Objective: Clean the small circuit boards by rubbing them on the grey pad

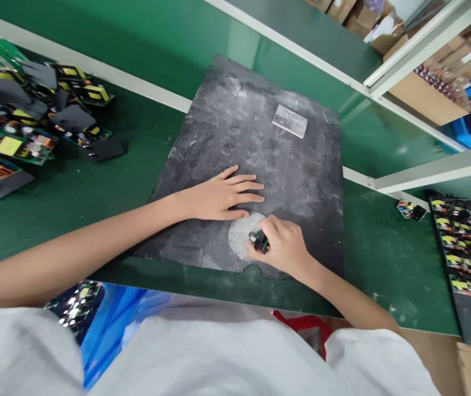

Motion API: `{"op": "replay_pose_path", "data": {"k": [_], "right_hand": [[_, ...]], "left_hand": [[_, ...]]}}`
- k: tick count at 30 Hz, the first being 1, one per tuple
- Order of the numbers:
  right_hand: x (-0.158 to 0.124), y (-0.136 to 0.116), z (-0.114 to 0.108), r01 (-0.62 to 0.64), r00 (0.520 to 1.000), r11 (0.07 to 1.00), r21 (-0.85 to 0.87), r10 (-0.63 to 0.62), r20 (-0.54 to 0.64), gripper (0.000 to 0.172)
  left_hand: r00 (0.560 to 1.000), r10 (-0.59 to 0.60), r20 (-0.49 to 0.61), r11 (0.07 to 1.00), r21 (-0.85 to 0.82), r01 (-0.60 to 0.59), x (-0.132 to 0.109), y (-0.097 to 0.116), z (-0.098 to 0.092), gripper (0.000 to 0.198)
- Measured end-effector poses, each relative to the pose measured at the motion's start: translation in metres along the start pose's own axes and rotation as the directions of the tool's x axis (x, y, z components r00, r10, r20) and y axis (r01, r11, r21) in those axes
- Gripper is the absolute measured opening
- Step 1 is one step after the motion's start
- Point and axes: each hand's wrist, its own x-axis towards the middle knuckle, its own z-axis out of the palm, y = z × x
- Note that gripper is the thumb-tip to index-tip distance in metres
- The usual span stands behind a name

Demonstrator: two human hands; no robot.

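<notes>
My left hand (225, 195) lies flat and open on a dark grey work mat (285, 165), fingers stretched out to the right. My right hand (280, 245) is closed around a small circuit board (260, 241) and presses it onto a whitish worn round patch (239, 236) near the mat's front edge. The two hands almost touch. A small clear plastic rectangle (290, 120) lies at the mat's far right.
A pile of green circuit boards with dark sheets (21, 121) lies on the green bench at the left. A dark tray of boards (466, 247) sits at the right, one loose board (411, 210) beside it. White shelf rails (425, 44) and cardboard boxes stand behind.
</notes>
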Motion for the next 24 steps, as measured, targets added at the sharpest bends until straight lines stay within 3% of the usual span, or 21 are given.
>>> {"op": "replay_pose_path", "data": {"k": [4, 8, 14, 24], "right_hand": [[-0.002, -0.007, -0.001, 0.101, 0.993, 0.992, 0.073, -0.105, 0.059, 0.025], [-0.002, -0.008, -0.001, 0.039, 0.998, 0.996, 0.080, -0.042, 0.036, 0.024], [-0.006, -0.015, 0.000, 0.130, 0.990, 0.987, 0.096, -0.135, 0.045, 0.024], [-0.006, -0.013, 0.003, 0.122, 0.992, 0.987, 0.103, -0.125, 0.024, 0.023]], "left_hand": [[1.000, -0.005, 0.016, 1.000, 0.021, 0.004, 0.000, 0.000, -0.001, 0.047], [1.000, -0.015, 0.020, 1.000, 0.024, 0.014, 0.000, 0.001, -0.002, 0.046], [1.000, -0.009, 0.022, 1.000, 0.030, 0.008, -0.001, 0.000, -0.001, 0.046], [1.000, -0.008, 0.015, 1.000, 0.023, 0.008, -0.001, 0.000, 0.000, 0.046]]}}
